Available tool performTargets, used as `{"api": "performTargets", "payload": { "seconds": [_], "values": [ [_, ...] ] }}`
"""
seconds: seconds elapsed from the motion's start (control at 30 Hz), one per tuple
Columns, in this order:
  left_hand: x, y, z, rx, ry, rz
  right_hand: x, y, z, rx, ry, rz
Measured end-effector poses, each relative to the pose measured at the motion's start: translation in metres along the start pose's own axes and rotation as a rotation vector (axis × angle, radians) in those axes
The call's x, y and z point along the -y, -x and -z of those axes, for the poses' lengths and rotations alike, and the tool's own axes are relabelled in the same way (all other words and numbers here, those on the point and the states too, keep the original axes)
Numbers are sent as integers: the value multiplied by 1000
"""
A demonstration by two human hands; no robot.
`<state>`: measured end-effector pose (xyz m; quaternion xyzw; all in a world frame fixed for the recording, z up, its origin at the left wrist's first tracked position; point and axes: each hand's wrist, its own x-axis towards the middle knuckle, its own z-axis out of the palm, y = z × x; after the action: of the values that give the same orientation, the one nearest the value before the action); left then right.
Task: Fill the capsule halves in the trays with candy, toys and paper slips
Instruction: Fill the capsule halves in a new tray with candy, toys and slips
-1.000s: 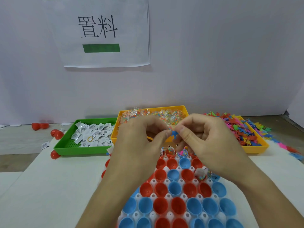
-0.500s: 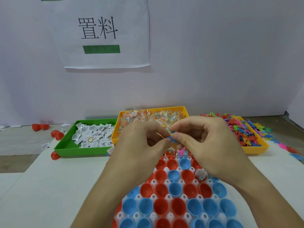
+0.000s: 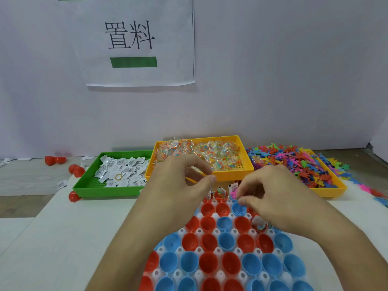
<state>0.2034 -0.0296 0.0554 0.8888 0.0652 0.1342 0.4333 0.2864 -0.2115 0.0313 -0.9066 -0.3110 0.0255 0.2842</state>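
Capsule halves (image 3: 210, 241) fill a white tray (image 3: 218, 252) on the pale table (image 3: 63, 238); both grips unclear.

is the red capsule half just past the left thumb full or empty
Filled. The red half holds small coloured candy with a paper slip standing in it, unlike the bare halves nearer the camera; a toy inside cannot be told.

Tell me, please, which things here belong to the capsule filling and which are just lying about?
In use: capsule tray, slips in the green tray, candy, toys, orange toy held by the left hand, right hand.

Lying about: red halves, stray slip, wall sign.
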Motion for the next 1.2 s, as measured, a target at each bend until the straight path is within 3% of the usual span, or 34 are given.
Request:
{"api": "performTargets", "payload": {
  "seconds": [0.4,1.2],
  "values": [
    [1,0,-1,11,-10,-10,-1,1,-9,140,151,-117],
    [5,-2,-1,-3,-6,-10,-2,-2,-24,161,211,-149]
  ]
}}
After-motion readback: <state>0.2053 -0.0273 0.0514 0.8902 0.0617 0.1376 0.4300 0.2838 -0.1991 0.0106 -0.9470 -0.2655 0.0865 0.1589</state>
